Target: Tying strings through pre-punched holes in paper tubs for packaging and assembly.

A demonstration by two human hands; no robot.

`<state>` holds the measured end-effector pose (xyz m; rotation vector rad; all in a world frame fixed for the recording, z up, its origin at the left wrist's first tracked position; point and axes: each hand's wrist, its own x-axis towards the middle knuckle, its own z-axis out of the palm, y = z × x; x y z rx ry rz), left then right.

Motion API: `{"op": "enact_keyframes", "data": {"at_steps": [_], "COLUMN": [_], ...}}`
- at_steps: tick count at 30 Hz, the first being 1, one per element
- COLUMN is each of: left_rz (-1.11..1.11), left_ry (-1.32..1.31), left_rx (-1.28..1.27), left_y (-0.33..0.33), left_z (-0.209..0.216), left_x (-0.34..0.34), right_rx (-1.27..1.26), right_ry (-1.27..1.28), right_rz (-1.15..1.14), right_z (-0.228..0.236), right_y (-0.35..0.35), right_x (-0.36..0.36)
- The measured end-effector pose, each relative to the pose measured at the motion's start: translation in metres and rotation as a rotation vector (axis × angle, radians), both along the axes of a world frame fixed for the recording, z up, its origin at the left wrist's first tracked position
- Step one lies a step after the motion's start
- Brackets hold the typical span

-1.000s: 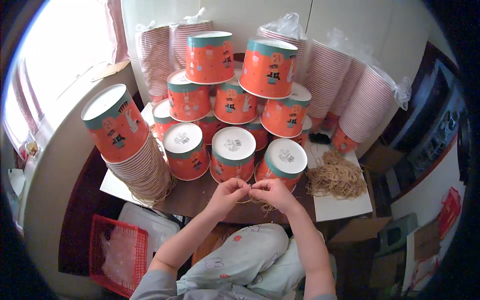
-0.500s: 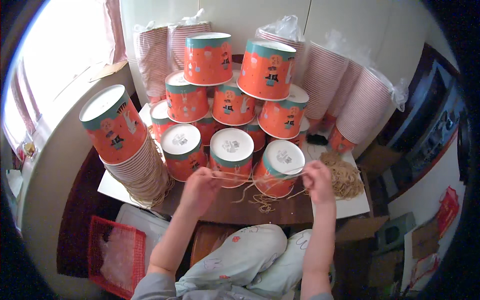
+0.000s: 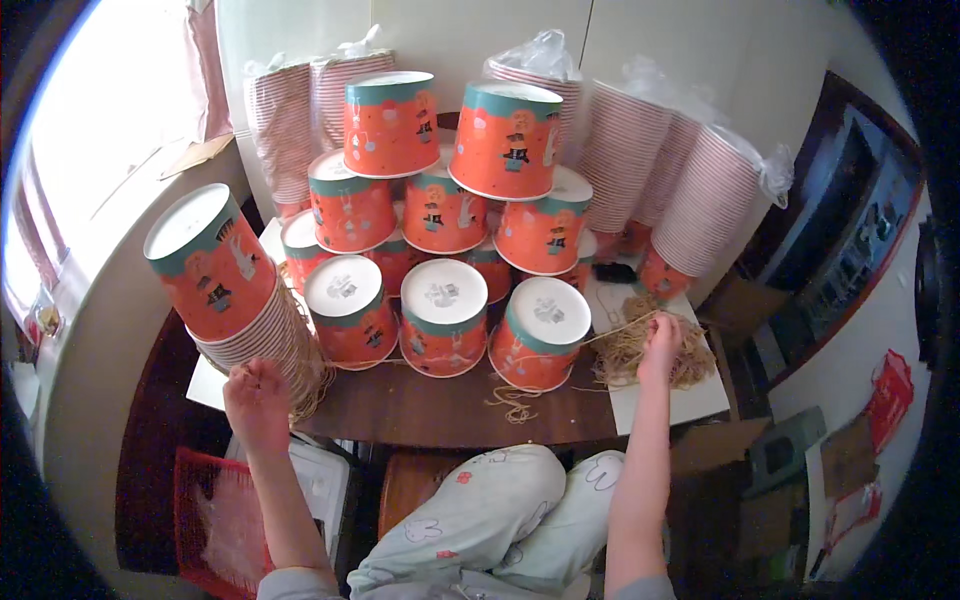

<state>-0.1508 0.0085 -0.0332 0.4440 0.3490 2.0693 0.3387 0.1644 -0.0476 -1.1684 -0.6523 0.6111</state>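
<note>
My left hand (image 3: 257,402) is closed at the front of the left stack of nested paper buckets (image 3: 245,335), its fingers pinched together. My right hand (image 3: 659,347) pinches a thin tan string (image 3: 625,327) beside the string pile. That string runs across in front of the front-row buckets toward my left hand. Three upside-down orange paper buckets with teal bands and white bottoms make up the front row: a left one (image 3: 350,310), a middle one (image 3: 443,318) and a right one (image 3: 541,334). Loose string ends (image 3: 513,402) lie before the right one.
More orange buckets (image 3: 391,125) are piled in tiers behind. Tall bagged stacks of buckets (image 3: 706,198) line the wall. A tangled heap of tan string (image 3: 690,350) sits on a white board at the table's right. A red basket (image 3: 215,520) stands below the table's left side.
My hands have moved apart: the left one out to the left stack, the right one slightly right to the string heap. The string between them now spans wider. The view has shifted slightly.
</note>
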Motion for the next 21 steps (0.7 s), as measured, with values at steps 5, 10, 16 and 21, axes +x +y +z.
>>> {"op": "enact_keyframes", "data": {"at_steps": [5,10,16,21], "left_rz": [0.29,0.089,0.049,-0.058], "left_ry": [-0.001,0.203,0.308,0.532], "left_rx": [-0.136,-0.104,-0.192,-0.317], "left_y": [-0.005,-0.005,-0.003,-0.007], "left_z": [-0.004,-0.019,-0.017,-0.009], "left_x": [-0.011,-0.011,0.014,0.043], "right_rx": [-0.054,-0.249,-0.572,0.021], "right_ry": [-0.085,-0.661,-1.354,-1.218], "right_rz": [-0.012,0.391,0.268,0.286], "right_z": [-0.015,-0.035,-0.024,0.007], "right_y": [0.004,0.014,-0.002,-0.012], "right_x": [0.006,0.005,-0.018,-0.053]}}
